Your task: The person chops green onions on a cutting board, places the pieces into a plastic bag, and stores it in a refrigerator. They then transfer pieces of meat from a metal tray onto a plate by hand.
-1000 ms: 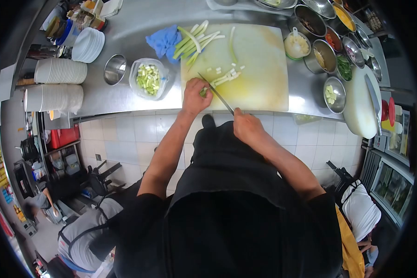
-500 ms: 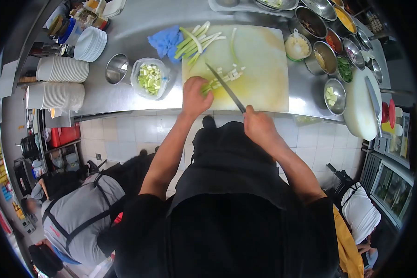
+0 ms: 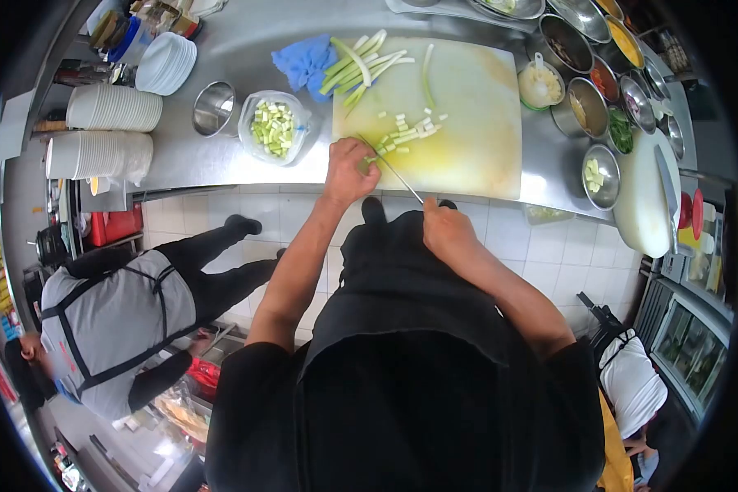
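Observation:
My left hand [image 3: 353,170] rests at the near left corner of the white cutting board [image 3: 476,148], its fingers curled over green onion stalks that they mostly hide. Gripped by its handle, a knife [image 3: 400,178] is in my right hand [image 3: 451,231]; its blade slants up and left, the tip end beside my left fingertips. Cut green onion pieces [image 3: 403,136] lie scattered just beyond the blade. Farther back on the board are a bunch of long green onions [image 3: 357,70] and one separate stalk [image 3: 427,78].
Left of the board stand a bag-lined container of chopped green onion [image 3: 273,129], a metal cup [image 3: 214,108] and stacked white bowls [image 3: 98,156]. A blue cloth [image 3: 303,64] touches the board's back left. Metal bowls [image 3: 602,176] crowd the right. A co-worker [image 3: 123,320] is behind on the left.
The knife has swung left, its blade now close by my left fingers. More cut pieces lie loose on the board. The co-worker on the left has shifted, with legs extended toward the counter.

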Motion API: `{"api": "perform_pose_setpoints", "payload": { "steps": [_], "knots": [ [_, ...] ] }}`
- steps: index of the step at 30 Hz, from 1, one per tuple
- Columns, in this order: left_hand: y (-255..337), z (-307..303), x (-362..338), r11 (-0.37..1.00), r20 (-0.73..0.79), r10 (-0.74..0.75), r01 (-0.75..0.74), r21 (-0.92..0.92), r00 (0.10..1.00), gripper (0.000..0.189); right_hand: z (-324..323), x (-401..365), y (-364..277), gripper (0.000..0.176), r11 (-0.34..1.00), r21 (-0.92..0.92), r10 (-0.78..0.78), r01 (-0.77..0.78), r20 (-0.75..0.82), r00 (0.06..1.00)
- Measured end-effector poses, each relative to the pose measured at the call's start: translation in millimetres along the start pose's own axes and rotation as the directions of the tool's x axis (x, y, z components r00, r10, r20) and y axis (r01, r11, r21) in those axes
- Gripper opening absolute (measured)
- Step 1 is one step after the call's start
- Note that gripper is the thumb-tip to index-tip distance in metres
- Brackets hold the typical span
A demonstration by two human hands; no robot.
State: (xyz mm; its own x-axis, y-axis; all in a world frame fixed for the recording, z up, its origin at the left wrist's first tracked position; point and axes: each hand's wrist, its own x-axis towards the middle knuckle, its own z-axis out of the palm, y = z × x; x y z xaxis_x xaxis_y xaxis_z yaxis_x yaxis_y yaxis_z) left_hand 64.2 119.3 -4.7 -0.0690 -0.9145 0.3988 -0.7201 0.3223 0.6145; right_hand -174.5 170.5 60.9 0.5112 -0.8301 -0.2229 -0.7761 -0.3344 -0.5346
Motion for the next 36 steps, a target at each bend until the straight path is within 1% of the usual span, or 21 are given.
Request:
{"api": "perform_pose_setpoints", "payload": {
  "steps": [4,6,7,9,10,12,13,15,16,17,19,20,21,22,23,24,25,28,29,31,36],
  "knots": [
    [3,-4,-6,0.998,0.034,0.052,-0.052,0.019,0.998,0.027,-9,1,4,0.013,0.996,-0.016,0.084,-0.083,0.05,0.995],
    [10,-7,-4,1.0,0.017,0.03,-0.03,0.0,0.999,0.046,-32,2,8,0.014,0.995,-0.067,0.076,-0.072,0.062,0.995],
    [16,-5,-1,0.999,0.02,0.044,-0.044,-0.007,0.999,0.046,-42,-1,13,0.014,0.994,-0.069,0.086,-0.082,0.05,0.995],
    [32,2,5,0.998,0.064,0.025,-0.029,0.057,0.998,0.069,-58,-11,29,0.016,0.963,-0.172,0.177,-0.207,-0.175,0.968],
    [35,11,13,0.998,0.059,0.038,-0.041,0.05,0.997,0.069,-64,-11,44,0.016,0.961,-0.177,0.181,-0.214,-0.189,0.965],
    [40,30,32,0.979,0.099,0.051,-0.07,0.193,0.994,0.08,-70,-9,74,0.018,0.911,-0.227,0.301,-0.345,-0.207,0.931],
    [40,40,43,0.979,0.096,0.066,-0.083,0.184,0.993,0.08,-67,-9,80,0.018,0.906,-0.23,0.307,-0.356,-0.221,0.926],
    [40,59,61,0.963,0.146,0.145,-0.173,0.207,0.979,0.077,-67,-10,86,0.019,0.911,-0.266,0.286,-0.315,-0.141,0.948],
    [40,68,68,0.969,0.119,0.192,-0.208,0.132,0.974,0.071,-68,-14,78,0.016,0.919,-0.239,0.295,-0.313,-0.109,0.949],
    [42,76,69,0.969,0.117,0.196,-0.211,0.129,0.974,0.071,-65,-16,79,0.016,0.918,-0.242,0.297,-0.316,-0.113,0.948],
    [54,89,71,0.982,0.03,0.183,-0.185,0.043,0.983,0.065,-44,-17,89,0.015,0.967,0.005,0.254,-0.254,-0.053,0.966],
    [59,95,71,0.982,0.027,0.181,-0.182,0.043,0.983,0.065,-28,-20,104,0.018,0.986,0.118,0.136,-0.121,-0.123,0.983],
    [64,100,68,0.988,0.005,0.145,-0.145,0.05,0.989,0.06,-23,-20,104,0.018,0.986,0.116,0.132,-0.119,-0.119,0.984],
    [70,104,62,0.993,-0.016,0.104,-0.103,0.057,0.994,0.054,-19,-20,100,0.021,0.867,0.421,0.267,-0.268,0.063,0.962],
    [77,108,57,0.996,-0.043,0.064,-0.061,0.062,0.997,0.049,-14,-20,97,0.023,0.638,0.642,0.327,-0.425,0.273,0.904],
    [88,108,54,0.998,-0.079,0.022,-0.017,0.067,0.997,0.039,4,-20,100,0.027,0.549,0.714,0.334,-0.434,0.289,0.897],
    [90,112,53,0.997,-0.098,0.014,-0.007,0.071,0.995,0.039,-19,-19,76,0.027,0.484,0.707,0.335,-0.515,0.394,0.856],
    [97,115,46,0.995,-0.233,-0.086,0.097,0.034,0.969,0.034,1,-11,73,0.025,0.481,0.718,0.271,-0.503,0.425,0.864],
    [96,116,45,0.993,-0.245,-0.099,0.111,0.038,0.965,0.034,5,-10,73,0.023,0.484,0.737,0.252,-0.472,0.399,0.882],
    [92,115,43,0.977,-0.277,-0.214,0.205,-0.062,0.937,0.035,5,-7,67,0.022,0.496,0.748,0.222,-0.44,0.381,0.898],
    [84,100,40,0.956,-0.386,-0.293,0.262,-0.131,0.875,0.037,6,6,47,0.02,0.576,0.721,0.157,-0.386,0.366,0.917]
  ]
}}
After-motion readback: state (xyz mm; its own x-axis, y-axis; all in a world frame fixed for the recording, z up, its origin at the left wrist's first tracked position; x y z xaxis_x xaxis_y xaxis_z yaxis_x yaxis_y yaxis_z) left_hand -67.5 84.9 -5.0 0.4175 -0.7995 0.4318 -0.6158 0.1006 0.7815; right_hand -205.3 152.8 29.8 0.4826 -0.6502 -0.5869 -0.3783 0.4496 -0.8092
